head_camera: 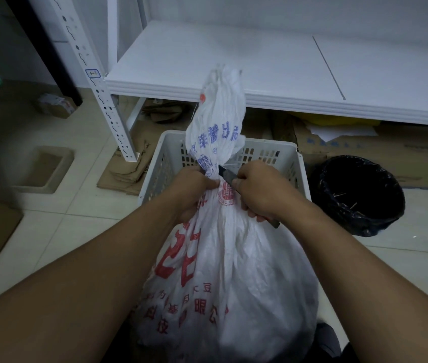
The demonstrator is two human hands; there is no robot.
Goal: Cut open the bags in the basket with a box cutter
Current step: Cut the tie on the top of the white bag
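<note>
My right hand (258, 189) grips the cutter (227, 175), blade at the bag (223, 271) neck; my left hand (194, 189) clamps that neck just beside it — bag in front of the basket (293, 150). Risk: a slip nicks my left fingers — blade too near.

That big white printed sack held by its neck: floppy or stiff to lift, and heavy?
Probably floppy: the sack pleats where the left hand squeezes its neck. Its top stands above the grip, suggesting some stiffness. Its bulging body hints at weight.
</note>
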